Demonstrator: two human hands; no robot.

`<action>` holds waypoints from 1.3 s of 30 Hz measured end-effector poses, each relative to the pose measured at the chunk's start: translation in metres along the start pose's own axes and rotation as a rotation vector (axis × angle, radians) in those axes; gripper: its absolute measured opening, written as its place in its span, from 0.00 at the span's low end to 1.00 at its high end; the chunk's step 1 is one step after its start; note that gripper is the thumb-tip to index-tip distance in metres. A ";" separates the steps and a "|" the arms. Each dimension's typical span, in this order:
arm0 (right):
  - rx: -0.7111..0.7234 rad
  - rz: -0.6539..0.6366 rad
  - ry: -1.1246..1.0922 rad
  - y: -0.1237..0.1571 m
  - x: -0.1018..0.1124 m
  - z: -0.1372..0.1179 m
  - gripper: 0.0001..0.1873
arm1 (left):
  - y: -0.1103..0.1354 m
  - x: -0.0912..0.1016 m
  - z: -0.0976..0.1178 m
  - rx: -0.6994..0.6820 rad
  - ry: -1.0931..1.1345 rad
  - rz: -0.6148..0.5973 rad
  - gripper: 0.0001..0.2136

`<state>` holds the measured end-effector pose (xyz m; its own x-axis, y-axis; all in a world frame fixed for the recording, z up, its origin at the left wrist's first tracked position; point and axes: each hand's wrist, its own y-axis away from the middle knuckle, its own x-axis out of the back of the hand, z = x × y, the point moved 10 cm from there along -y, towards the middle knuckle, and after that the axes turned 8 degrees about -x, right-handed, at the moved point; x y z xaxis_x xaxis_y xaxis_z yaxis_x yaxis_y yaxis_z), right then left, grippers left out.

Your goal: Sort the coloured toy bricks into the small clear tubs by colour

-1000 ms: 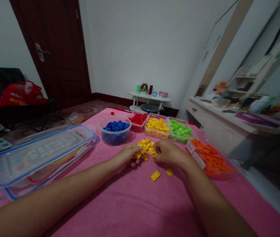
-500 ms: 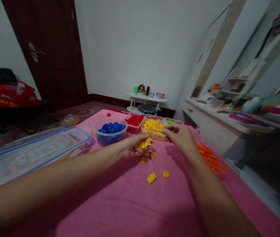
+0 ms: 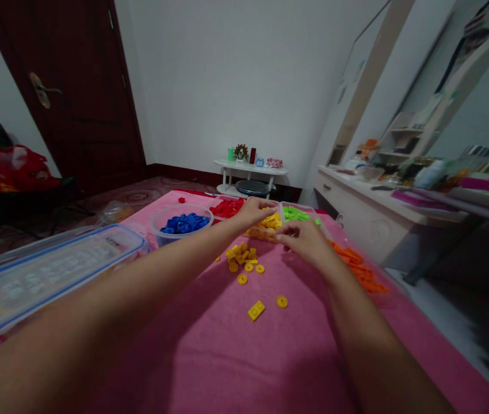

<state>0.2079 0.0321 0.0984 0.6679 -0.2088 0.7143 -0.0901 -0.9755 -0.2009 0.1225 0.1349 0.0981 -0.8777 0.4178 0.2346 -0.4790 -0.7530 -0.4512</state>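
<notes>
My left hand (image 3: pixel 253 213) reaches palm down over a clear tub (image 3: pixel 259 233) of yellow building bricks (image 3: pixel 271 221). Its fingers are stretched out above the bricks, partly hiding them. Beside the tub's near right corner is my right hand (image 3: pixel 307 237), thumb and fingers curled together. Whatever lies between those fingertips is too small to make out. A small heap of yellow bricks (image 3: pixel 240 254) lies on the pink cloth below my left wrist. Several yellow wheel-like rings (image 3: pixel 242 279) and a flat yellow brick (image 3: pixel 256 310) lie nearer to me.
A round tub (image 3: pixel 158 234) of blue bricks stands left, with red bricks (image 3: pixel 227 208) behind it. Green bricks (image 3: pixel 295 213) and orange pieces (image 3: pixel 359 267) sit in containers at right. A blue-rimmed lidded box (image 3: pixel 54 276) lies along the left side under my forearm.
My left hand has let go of the yellow bricks, which now lie heaped on the cloth, and moved up over the tub. My right hand stays by the tub's corner.
</notes>
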 end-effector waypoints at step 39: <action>-0.277 -0.610 0.499 0.054 -0.077 0.021 0.08 | 0.169 -0.005 -0.028 0.394 0.193 -0.123 0.06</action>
<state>0.1669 -0.0029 0.0185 0.2585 0.4191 0.8704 -0.0401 -0.8956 0.4431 0.0459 0.0197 -0.0035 -0.8137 0.5750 0.0848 -0.5802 -0.8123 -0.0595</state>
